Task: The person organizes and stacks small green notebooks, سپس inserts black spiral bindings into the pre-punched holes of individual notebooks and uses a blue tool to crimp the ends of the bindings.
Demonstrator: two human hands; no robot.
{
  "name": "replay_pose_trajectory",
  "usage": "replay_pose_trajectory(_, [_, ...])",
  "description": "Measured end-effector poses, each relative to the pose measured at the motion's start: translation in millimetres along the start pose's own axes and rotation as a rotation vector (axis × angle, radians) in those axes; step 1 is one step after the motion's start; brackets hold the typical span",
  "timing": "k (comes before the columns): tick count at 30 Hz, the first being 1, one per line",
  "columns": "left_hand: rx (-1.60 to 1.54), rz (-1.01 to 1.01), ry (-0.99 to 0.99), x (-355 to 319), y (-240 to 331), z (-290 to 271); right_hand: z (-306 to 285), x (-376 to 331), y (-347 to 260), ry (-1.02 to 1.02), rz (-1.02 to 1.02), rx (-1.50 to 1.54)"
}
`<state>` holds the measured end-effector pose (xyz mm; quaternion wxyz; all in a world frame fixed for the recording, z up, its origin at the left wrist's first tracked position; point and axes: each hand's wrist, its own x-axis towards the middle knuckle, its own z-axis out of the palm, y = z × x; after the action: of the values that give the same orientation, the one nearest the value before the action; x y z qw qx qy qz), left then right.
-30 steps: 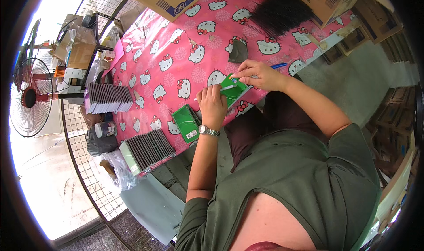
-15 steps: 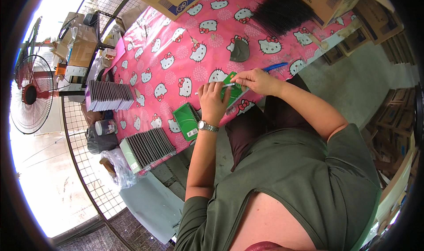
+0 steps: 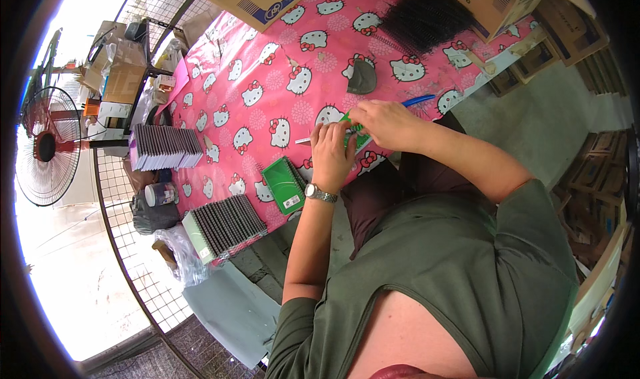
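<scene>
A green notebook lies at the table's near edge, mostly covered by my two hands. My left hand, with a watch at the wrist, has its fingers closed over a thin whitish strip that crosses the notebook; one end sticks out at the left. My right hand is bent over the notebook's far end, its fingertips pinched together. What they grip there is hidden. Left of my left wrist rests another green notebook with a dark spiral binding.
Stacks of spiral notebooks stand at left, one green, one purple. A dark grey piece, a blue slender object and a heap of black spirals lie farther back. Cardboard boxes line the far side; a fan stands left.
My right hand has shifted slightly and turned over the notebook's far end, covering more of it. My left hand has moved a little right and nearer.
</scene>
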<state>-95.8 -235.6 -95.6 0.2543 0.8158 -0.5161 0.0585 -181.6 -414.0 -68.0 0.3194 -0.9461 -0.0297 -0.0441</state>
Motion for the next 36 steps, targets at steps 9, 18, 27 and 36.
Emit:
replay_pose_trajectory(9, [-0.063, -0.033, 0.060, 2, -1, 6, 36, -3, 11, 0.135, 0.063, 0.198])
replay_pose_trajectory(18, [-0.050, -0.052, 0.084, -5, -2, 2, 17, -6, 5, 0.114, 0.046, 0.235])
replay_pose_trajectory(27, [-0.047, -0.039, 0.001, -3, -4, -3, -1, 3, -3, -0.068, 0.124, 0.187])
replay_pose_trajectory(36, [-0.017, -0.036, -0.088, -13, -15, -8, 14, 51, 28, -0.051, 0.132, 0.032])
